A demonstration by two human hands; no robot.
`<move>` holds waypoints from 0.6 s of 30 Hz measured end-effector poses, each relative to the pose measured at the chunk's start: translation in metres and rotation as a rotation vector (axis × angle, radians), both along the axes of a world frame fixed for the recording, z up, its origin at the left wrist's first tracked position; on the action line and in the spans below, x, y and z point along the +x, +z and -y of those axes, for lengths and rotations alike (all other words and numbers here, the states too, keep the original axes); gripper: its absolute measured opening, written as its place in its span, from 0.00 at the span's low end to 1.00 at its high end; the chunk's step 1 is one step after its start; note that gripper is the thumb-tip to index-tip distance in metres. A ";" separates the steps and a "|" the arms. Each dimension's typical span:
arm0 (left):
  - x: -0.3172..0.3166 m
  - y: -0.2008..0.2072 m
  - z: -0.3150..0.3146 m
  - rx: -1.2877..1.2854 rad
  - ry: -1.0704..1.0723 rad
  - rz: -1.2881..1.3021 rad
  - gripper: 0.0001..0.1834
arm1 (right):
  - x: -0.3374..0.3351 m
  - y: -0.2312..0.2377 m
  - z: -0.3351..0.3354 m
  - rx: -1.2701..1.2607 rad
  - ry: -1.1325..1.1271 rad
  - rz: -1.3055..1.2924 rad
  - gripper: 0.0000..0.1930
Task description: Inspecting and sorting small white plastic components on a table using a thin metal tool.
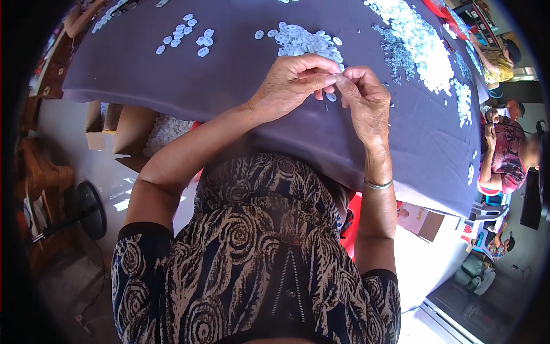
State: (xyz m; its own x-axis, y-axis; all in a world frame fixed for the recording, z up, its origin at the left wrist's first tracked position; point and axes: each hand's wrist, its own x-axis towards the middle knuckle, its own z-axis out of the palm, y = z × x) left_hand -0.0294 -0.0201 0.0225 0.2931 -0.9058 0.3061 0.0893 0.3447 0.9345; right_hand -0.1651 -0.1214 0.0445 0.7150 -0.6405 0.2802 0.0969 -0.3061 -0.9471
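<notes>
My left hand and my right hand meet above the cloth-covered table, fingertips pinched together. Whatever sits between the fingers is too small and covered to make out. Just beyond them lies a pile of small white oval plastic pieces with slots in them. One more white oval piece rests on the cloth below the fingers. To the left is a loose group of the same oval pieces. At the right, small grey metal parts lie heaped beside a large spread of white pieces.
A dark grey cloth covers the table, its near edge close to my body. Under the left side stands an open cardboard box beside a bag of whitish pieces. Other people sit along the right; another person's arm shows at far left.
</notes>
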 end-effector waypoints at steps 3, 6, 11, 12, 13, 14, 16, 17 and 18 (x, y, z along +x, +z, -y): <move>0.000 0.001 0.000 -0.002 -0.003 -0.002 0.10 | -0.002 -0.001 0.002 0.018 0.026 -0.011 0.04; 0.000 0.000 0.000 0.009 0.006 0.005 0.09 | -0.001 -0.001 0.001 0.013 0.042 0.001 0.04; 0.000 -0.002 0.001 0.030 0.027 -0.004 0.10 | -0.002 0.002 -0.002 0.005 0.016 -0.009 0.04; -0.002 -0.004 0.002 -0.013 0.046 -0.015 0.09 | -0.002 0.003 -0.003 0.005 0.017 -0.010 0.04; -0.003 -0.004 0.002 -0.057 0.064 -0.026 0.09 | -0.001 0.004 -0.004 -0.008 0.017 -0.015 0.03; -0.003 -0.004 0.001 -0.056 0.064 -0.026 0.09 | -0.001 0.004 -0.005 -0.022 0.016 -0.021 0.03; -0.003 -0.002 0.000 -0.019 0.095 0.020 0.09 | -0.001 0.003 -0.006 -0.026 0.003 -0.027 0.03; -0.003 -0.002 0.000 -0.020 0.096 0.020 0.09 | 0.000 0.004 -0.006 -0.032 -0.010 -0.034 0.03; -0.003 -0.002 0.001 -0.015 0.112 0.032 0.09 | 0.000 0.004 -0.006 -0.033 -0.009 -0.034 0.03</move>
